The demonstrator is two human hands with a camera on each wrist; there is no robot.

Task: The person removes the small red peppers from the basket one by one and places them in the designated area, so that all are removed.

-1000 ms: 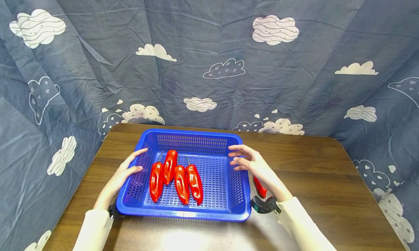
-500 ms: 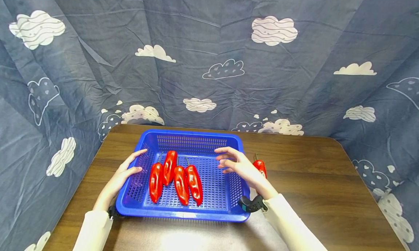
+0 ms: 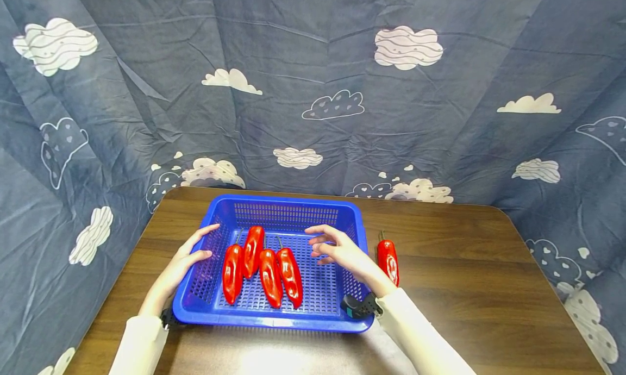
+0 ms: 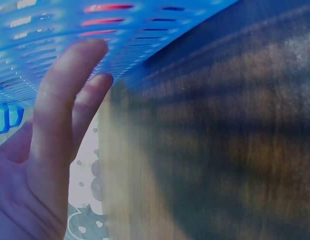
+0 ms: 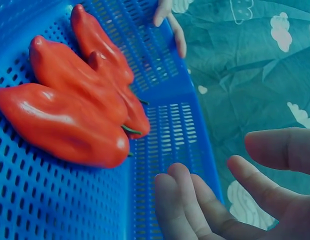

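Note:
A blue plastic basket stands on the table, with several glossy red peppers lying in its left half. My left hand holds the basket's left side, thumb and a finger over the rim; in the left wrist view other fingers lie along the outside of the slotted wall. Over the right half of the basket hovers my right hand, fingers apart and loosely bent, holding nothing. Beyond the right wall, one more red pepper lies on the table, its lower end hidden by my forearm.
The brown wooden table extends to the right of the basket. A dark blue cloth printed with white clouds hangs behind and beside it. A black wrist camera on my right arm is above the basket's front right corner.
My right hand has moved left from the basket's right rim to over its inside, uncovering more of the pepper outside. My left hand and the peppers have stayed put.

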